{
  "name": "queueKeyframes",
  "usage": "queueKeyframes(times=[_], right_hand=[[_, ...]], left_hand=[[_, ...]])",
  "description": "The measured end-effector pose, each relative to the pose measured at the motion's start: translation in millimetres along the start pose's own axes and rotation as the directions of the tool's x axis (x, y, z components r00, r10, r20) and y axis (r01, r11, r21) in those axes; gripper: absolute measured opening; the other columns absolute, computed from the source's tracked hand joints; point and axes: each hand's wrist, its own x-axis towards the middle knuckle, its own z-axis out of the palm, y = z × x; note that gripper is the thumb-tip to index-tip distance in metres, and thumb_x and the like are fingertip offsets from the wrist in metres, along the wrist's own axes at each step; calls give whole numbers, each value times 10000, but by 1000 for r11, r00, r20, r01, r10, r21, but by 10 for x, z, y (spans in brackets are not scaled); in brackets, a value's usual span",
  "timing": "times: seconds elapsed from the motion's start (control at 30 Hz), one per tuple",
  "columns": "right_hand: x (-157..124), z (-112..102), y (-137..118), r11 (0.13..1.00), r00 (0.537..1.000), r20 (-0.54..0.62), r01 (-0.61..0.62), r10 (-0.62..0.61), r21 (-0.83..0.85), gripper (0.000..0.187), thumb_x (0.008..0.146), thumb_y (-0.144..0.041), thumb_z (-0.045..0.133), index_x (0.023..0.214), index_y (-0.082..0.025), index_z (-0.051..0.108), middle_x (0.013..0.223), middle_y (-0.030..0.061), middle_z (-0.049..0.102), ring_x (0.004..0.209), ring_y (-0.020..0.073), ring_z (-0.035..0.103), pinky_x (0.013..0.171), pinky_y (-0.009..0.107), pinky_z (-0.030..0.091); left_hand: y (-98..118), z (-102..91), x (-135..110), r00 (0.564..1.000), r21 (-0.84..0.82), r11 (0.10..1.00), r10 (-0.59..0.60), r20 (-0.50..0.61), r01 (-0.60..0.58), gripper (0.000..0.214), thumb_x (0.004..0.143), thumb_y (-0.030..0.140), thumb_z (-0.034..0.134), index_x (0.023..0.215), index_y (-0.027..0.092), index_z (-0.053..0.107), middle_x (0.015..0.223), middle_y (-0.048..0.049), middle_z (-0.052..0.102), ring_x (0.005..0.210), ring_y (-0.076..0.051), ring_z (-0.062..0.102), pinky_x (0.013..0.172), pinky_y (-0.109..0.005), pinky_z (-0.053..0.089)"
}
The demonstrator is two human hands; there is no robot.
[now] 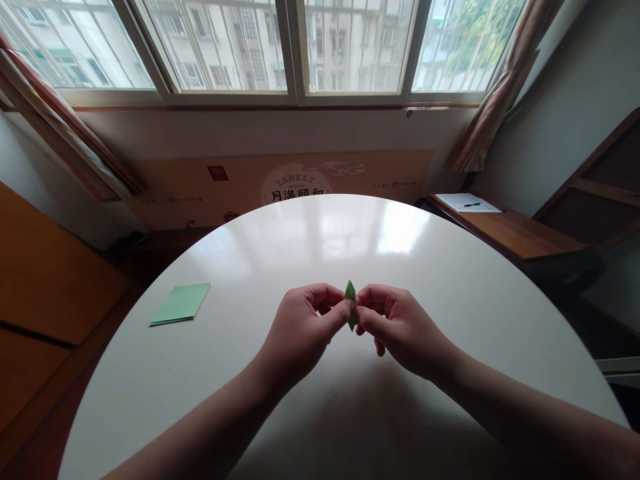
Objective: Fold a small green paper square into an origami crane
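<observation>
Green, papery and pointed at both ends, a small piece (350,291) stands nearly upright in the head view between two bare hands over a white round table (150,393). Take that piece as the centre of a clock with the window (350,47) at twelve. At nine o'clock, the left hand (299,325) is narrowed on it, thumb across the near face. At three o'clock, the right hand (403,325) is narrowed too, thumb and fingertips pinching its right edge. Farther out at nine, well apart, lies a stack of green sheets (183,302).

The main risk, I judge, is uneven pressure: with so little material under the fingertips, one hand pulling harder could tear an edge or skew a crease. Loosening both pinches together might let it spring open or drop. The thumbs cover its middle, so a misaligned layer could go unnoticed, and the shade at six o'clock makes fine edges harder to read. The stack seems safe unless the left forearm sweeps outward.
</observation>
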Motion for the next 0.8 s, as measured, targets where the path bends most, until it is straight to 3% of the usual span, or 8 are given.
queueKeyframes(times=[0.33,0.53,0.8], right_hand=[[19,-17,-13,999,998,56,33,-31,-35,180,866,-304,632,775,-152,664,714,18,619,574,120,538,403,193,472],[17,-70,-6,998,997,73,38,-34,-46,147,864,-286,640,853,-156,709,796,57,681,700,178,625,388,181,463],[47,-78,-14,995,997,-19,70,-69,76,220,886,-360,646,897,-148,705,771,56,657,703,183,622,390,191,469]], left_hand=[[14,29,33,996,-204,975,-90,-18,85,154,771,290,710,733,140,709,570,16,621,464,-69,428,421,-173,361],[-6,-6,38,990,-276,955,-126,-60,105,182,746,309,734,687,142,690,508,41,529,451,-69,399,403,-175,348],[36,-40,24,995,-219,971,-102,-22,95,193,768,327,730,713,143,718,574,12,604,468,-72,404,412,-182,341]])
